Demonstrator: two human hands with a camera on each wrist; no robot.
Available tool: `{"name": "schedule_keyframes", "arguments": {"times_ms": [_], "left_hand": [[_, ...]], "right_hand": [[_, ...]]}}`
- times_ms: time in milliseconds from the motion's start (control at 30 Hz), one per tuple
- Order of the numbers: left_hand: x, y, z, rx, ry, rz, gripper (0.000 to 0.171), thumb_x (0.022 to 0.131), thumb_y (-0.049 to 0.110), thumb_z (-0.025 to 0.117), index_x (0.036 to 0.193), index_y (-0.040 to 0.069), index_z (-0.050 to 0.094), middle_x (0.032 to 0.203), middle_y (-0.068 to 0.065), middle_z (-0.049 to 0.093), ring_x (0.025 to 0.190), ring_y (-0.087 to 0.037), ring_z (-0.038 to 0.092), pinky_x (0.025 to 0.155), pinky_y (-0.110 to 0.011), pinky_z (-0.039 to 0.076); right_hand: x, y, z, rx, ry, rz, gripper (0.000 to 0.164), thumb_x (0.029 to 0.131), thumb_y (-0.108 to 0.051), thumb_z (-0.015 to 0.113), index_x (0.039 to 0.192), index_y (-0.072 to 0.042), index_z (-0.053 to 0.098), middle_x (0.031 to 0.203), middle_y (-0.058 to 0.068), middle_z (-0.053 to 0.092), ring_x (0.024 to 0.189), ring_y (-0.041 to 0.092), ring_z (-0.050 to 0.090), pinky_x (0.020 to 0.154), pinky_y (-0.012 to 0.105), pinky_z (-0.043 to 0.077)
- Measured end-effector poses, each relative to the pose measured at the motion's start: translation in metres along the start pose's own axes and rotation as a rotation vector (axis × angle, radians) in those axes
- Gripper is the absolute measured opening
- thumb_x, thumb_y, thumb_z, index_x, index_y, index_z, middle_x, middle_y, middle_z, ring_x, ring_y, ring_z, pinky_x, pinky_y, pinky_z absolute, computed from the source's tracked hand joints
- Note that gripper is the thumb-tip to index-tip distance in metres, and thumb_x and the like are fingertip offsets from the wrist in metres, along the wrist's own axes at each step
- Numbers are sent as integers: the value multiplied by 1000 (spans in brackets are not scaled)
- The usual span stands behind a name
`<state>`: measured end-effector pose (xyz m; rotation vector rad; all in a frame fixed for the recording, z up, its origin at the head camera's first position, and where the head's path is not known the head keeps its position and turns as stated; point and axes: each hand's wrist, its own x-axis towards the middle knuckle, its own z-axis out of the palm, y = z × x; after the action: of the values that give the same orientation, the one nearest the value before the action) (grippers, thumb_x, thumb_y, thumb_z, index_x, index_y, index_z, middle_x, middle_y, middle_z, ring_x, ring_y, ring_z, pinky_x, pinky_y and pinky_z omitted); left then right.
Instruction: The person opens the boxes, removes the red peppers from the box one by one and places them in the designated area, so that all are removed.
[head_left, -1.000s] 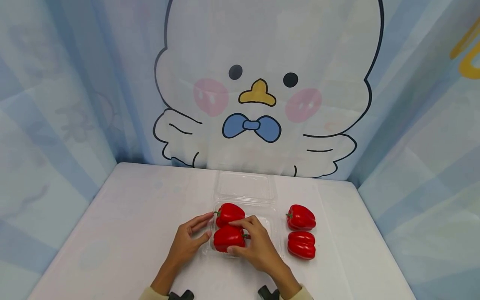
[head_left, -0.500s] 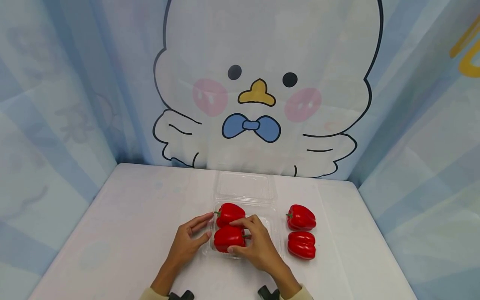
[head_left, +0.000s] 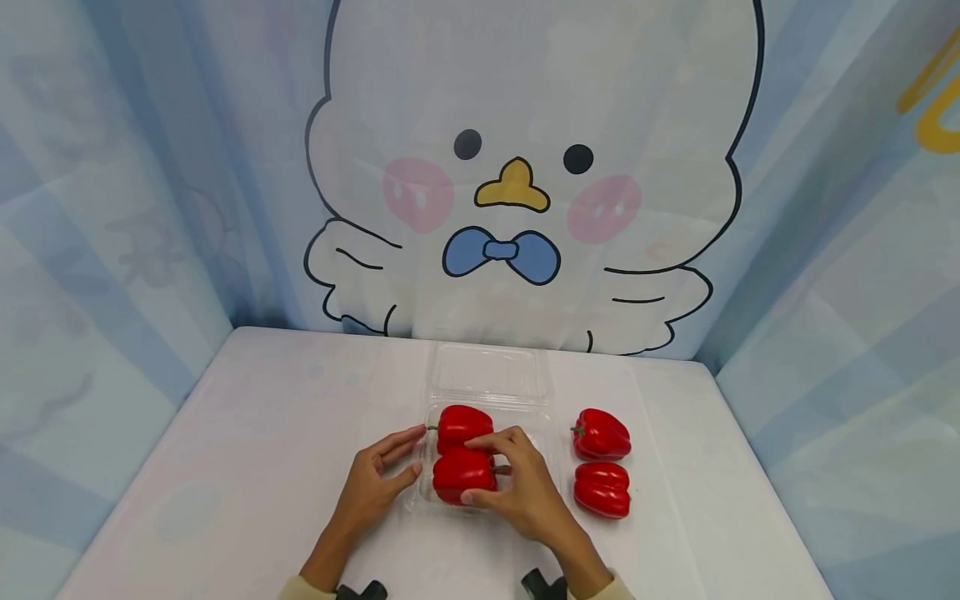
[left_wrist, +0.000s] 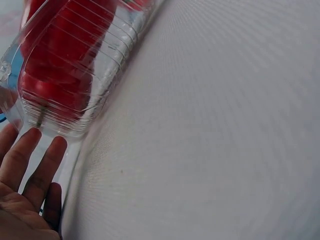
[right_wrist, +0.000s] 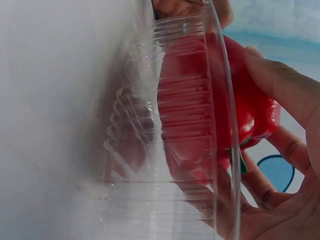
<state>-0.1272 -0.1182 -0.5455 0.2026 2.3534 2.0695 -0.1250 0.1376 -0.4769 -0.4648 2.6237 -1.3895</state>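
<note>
Two red bell peppers lie one behind the other in the left part of a clear plastic clamshell container (head_left: 536, 423). My right hand (head_left: 528, 487) grips the near bell pepper (head_left: 461, 477) by its stem end, thumb on the near side and fingers on the far side. Its green stem (right_wrist: 243, 161) shows in the right wrist view. The far bell pepper (head_left: 462, 423) has its stem pointing left. My left hand (head_left: 375, 483) is at the container's left edge with fingers extended; in the left wrist view its fingertips (left_wrist: 59, 144) reach the ribbed wall, though contact is hard to tell.
The container's lid (head_left: 489, 372) lies folded back toward the curtain. Two more bell peppers, a rear one (head_left: 603, 434) and a front one (head_left: 603, 490), rest on the white table (head_left: 285, 433) right of the container. Printed curtains (head_left: 517, 100) enclose the back and sides.
The near bell pepper has shifted slightly right with my right hand. The far one has also moved a little right, its stem staying on the left. My left hand has hardly moved.
</note>
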Motion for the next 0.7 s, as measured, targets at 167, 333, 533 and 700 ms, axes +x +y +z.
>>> {"name": "schedule_keyframes", "arguments": {"times_ms": [167,333,533,700], "left_hand": [[0,0,0,-12,0,7,51,96,9,77,145,14,65,149,-7,67,140,-29,63,110,-11,43],[0,-1,1,-6,4,4,51,96,10,78,145,13,65,149,-8,66,140,-29,63,109,-10,44],[1,-2,0,-11,8,8,50,95,7,78,144,13,66,149,-9,66,139,-29,63,108,-9,42],[1,-2,1,-2,8,6,51,95,9,78,144,13,65,149,-8,67,139,-29,64,109,-9,42]], "right_hand": [[-3,-3,-7,27,8,-1,57,82,-25,93,134,-24,70,123,3,60,120,25,62,97,43,64],[-6,-8,-15,37,25,-6,58,81,-27,94,134,-26,70,124,3,60,121,26,62,97,45,63],[-10,-12,-21,26,50,-5,58,80,-30,95,133,-29,71,125,1,61,122,26,62,97,49,63],[-12,-14,-24,27,66,-3,58,80,-32,95,132,-32,71,124,0,62,121,25,63,98,52,62]]}}
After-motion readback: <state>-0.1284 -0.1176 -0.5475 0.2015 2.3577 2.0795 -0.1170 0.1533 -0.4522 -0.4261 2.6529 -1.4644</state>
